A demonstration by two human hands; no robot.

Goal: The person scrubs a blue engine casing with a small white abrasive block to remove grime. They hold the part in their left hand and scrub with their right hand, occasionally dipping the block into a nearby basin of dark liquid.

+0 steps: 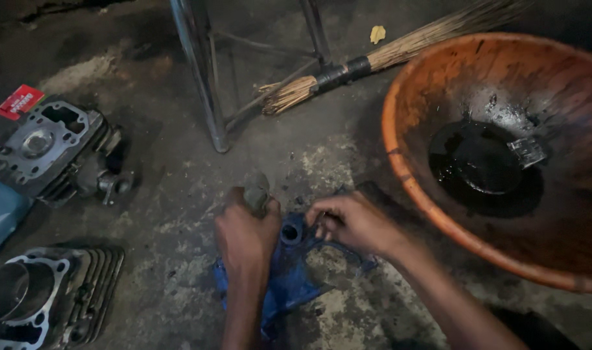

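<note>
A blue metal engine cover (pixel 289 275) lies flat on the dirty concrete floor in front of me. My left hand (pixel 246 234) is closed around a grey, grimy tool handle (pixel 256 191) that stands upright over the cover's left side. My right hand (pixel 351 222) rests on the cover's upper right part, fingers curled down beside a round opening (pixel 290 233) in the cover. What the right fingers pinch is hidden.
A large orange basin (pixel 412 181) with black oil and a small metal part (pixel 526 151) sits at the right. Two finned engine cylinder parts (pixel 56 152) (pixel 43 298) lie at the left. A metal stool leg (pixel 205 84) and a broom (pixel 348 68) are beyond.
</note>
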